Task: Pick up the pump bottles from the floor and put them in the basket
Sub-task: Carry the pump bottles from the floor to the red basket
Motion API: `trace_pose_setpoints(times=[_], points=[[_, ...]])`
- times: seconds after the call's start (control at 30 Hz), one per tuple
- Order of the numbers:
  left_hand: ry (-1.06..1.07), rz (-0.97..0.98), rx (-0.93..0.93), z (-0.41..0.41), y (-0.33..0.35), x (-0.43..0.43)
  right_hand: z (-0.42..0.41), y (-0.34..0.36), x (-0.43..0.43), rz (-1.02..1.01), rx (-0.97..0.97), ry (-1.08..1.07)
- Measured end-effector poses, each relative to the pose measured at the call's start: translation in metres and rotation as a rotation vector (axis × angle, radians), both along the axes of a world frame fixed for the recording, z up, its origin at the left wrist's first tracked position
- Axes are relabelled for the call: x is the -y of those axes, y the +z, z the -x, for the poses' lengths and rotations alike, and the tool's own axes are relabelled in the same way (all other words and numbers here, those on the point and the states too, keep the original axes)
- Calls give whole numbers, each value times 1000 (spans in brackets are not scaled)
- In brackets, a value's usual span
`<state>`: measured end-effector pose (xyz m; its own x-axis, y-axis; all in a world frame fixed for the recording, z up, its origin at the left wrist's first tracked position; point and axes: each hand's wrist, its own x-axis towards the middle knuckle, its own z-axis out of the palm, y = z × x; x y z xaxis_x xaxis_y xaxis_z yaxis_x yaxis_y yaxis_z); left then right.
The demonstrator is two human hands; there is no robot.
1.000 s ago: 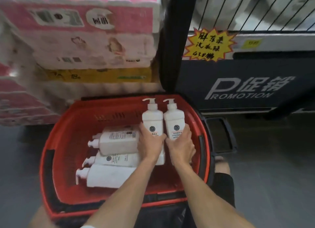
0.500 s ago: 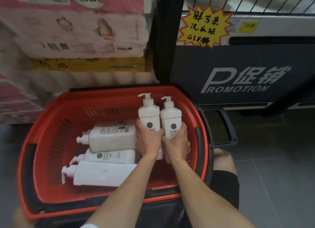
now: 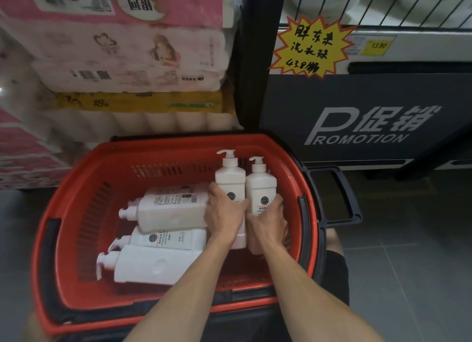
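A red basket [image 3: 76, 214] with black trim sits on the floor in front of me. Three white pump bottles lie on their sides inside it: one at the back [image 3: 171, 208], one in the middle [image 3: 168, 239], one at the front [image 3: 153, 267]. Two more white pump bottles stand upright in the basket's right part. My left hand [image 3: 224, 214] grips the left upright bottle [image 3: 229, 180]. My right hand [image 3: 268, 222] grips the right upright bottle [image 3: 261, 185]. The two upright bottles touch side by side.
Stacked pink packs of toilet paper [image 3: 122, 47] rise behind and left of the basket. A dark promotion stand [image 3: 357, 127] with a yellow price star [image 3: 310, 47] stands at the right. The basket's black handle [image 3: 342, 196] sticks out right. Grey tiled floor [image 3: 408, 277] lies at the right.
Both hands have lowered the two upright bottles a little deeper into the basket's right side. The view has shifted slightly. The three lying bottles have not moved.
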<state>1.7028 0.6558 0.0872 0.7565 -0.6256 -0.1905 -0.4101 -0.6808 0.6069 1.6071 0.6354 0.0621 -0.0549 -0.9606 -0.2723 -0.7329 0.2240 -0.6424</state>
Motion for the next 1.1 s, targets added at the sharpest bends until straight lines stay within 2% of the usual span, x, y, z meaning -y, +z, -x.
trace_pose_setpoints(times=[0.17,0.33,0.5,0.67,0.83,0.93,1.1], points=[[-108,-117,-18,-21,5,10,1,-7,4,-91,-63,43],[-185,-149,62,-41,-8,10,-3,-13,7,-122,-81,62],[-243,-140,47,-67,-11,16,-6,-19,12,-116,-110,92],[-387,-82,96,-85,-28,14,-10,-23,18,-73,-142,180],[-399,-76,176,-86,-38,16,-15,-29,20,-40,-122,177],[-434,-173,280,-84,-48,19,-17,-35,26,-45,-112,165],[-375,-175,360,-80,-56,22,-22,-40,35,-40,-75,155]])
